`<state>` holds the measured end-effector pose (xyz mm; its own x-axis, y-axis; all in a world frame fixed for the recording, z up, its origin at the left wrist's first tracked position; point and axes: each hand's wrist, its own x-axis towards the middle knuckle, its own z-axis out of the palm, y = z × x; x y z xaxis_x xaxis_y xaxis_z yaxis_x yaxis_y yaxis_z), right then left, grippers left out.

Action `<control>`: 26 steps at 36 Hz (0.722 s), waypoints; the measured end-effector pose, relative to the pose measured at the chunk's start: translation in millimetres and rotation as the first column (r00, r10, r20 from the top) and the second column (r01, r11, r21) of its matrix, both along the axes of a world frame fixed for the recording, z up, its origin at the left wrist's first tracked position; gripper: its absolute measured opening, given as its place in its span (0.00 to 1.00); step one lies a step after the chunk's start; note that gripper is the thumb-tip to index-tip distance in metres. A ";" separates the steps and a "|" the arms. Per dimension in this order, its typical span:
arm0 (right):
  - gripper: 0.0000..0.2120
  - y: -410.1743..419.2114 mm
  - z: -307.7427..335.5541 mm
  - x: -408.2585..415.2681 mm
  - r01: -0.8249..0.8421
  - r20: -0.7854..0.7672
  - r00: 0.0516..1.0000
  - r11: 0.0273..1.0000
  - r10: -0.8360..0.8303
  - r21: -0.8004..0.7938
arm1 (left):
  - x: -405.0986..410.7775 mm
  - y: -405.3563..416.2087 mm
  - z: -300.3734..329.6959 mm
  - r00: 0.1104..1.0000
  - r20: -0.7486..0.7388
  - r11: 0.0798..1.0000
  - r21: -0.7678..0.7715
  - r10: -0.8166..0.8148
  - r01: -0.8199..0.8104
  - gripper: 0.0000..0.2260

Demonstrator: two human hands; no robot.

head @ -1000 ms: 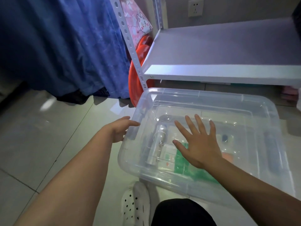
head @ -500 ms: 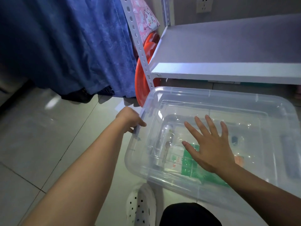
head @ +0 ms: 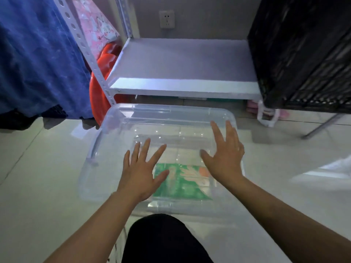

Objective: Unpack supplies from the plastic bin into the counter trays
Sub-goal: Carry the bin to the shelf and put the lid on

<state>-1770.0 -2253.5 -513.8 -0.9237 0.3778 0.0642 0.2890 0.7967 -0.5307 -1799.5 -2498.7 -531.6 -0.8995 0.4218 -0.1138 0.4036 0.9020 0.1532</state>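
Head view shows me the clear plastic bin (head: 117, 130) on the floor tiles, just before the white shelf (head: 182, 86). My left hand (head: 141, 173) and right hand (head: 226, 158) lie flat over its lid, fingers spread, grasping nothing; a green packet (head: 180, 185) shows through.

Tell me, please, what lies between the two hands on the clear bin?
In the head view, between the left hand and right hand lies bare clear lid of the plastic bin, with a green packet showing through.

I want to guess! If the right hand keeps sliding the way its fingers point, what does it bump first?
Probably the far rim of the clear plastic bin, just beyond the right hand; the white shelf comes after. Depth is unclear.
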 end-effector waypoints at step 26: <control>0.28 75.2 -10.5 22.8 0.494 0.339 0.869 0.665 -0.360 -0.560 | 29.2 49.2 -23.8 0.999 -0.040 1.000 -0.003 0.019 -0.019 0.25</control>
